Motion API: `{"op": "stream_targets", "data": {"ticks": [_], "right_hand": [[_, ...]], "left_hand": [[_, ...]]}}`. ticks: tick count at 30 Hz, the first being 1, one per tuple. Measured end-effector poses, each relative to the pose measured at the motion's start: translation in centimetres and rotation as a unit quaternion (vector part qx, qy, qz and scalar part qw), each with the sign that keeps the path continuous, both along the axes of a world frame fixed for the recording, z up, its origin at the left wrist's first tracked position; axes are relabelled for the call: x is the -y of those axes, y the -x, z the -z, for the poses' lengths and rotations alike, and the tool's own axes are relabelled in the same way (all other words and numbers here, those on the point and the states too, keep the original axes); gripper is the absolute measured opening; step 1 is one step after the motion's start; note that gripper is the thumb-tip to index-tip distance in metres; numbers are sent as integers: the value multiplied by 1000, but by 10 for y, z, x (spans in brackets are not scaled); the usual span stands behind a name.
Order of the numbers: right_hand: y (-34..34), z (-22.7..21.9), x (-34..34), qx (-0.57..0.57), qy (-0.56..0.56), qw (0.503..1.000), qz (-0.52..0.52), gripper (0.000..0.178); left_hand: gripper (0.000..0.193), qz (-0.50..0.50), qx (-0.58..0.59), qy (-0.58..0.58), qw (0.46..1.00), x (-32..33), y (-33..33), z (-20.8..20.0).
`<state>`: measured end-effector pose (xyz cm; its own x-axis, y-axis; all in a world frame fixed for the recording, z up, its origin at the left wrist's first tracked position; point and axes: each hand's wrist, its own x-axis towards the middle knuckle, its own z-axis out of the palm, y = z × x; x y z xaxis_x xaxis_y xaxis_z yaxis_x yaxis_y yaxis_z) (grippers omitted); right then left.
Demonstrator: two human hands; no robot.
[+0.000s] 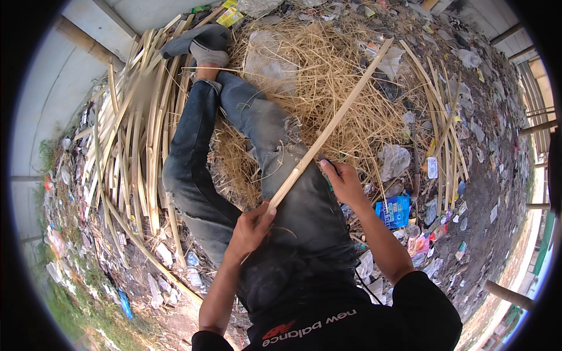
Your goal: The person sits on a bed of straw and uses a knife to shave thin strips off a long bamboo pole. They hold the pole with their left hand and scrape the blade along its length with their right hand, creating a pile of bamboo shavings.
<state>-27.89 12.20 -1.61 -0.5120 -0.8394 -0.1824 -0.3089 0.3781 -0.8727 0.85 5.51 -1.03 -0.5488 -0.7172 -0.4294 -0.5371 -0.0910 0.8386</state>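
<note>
A long, pale bamboo strip [332, 125] lies slantwise over my right thigh, its far end over the straw. My left hand [250, 229] is closed round the strip's near end, thumb on top. Beside the strip's middle, my right hand [345, 183] is closed on a small dark tool [331, 167]; most of it is hidden by the fingers, so its kind does not show. Dark, dusty jeans [293, 234] cover my outstretched legs under both hands.
Many bamboo strips [149, 134] are heaped left of my legs. A smaller bunch of strips [446, 131] lies on the right. Thin shavings [328, 76] pile up beyond my knees. A blue packet [393, 212] and other litter cover the ground. A pale wall [52, 99] stands at left.
</note>
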Motion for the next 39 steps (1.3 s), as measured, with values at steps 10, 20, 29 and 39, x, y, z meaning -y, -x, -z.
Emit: {"op": "stream_targets", "data": {"ticks": [10, 20, 29, 39], "right_hand": [[-22, 7, 13, -169, -31, 982, -74, 51], [-18, -8, 13, -167, -67, 968, -175, 56], [-33, -33, 14, -76, -79, 958, -265, 59], [-15, -35, 15, -27, -58, 995, -74, 46]], "left_hand": [[56, 9, 16, -131, 991, 20, 13, -26], [54, -35, -34, -152, 987, 6, 6, -3], [56, -45, -29, -176, 983, 14, 22, -10], [48, -25, -3, -36, 999, 2, 29, -15]]}}
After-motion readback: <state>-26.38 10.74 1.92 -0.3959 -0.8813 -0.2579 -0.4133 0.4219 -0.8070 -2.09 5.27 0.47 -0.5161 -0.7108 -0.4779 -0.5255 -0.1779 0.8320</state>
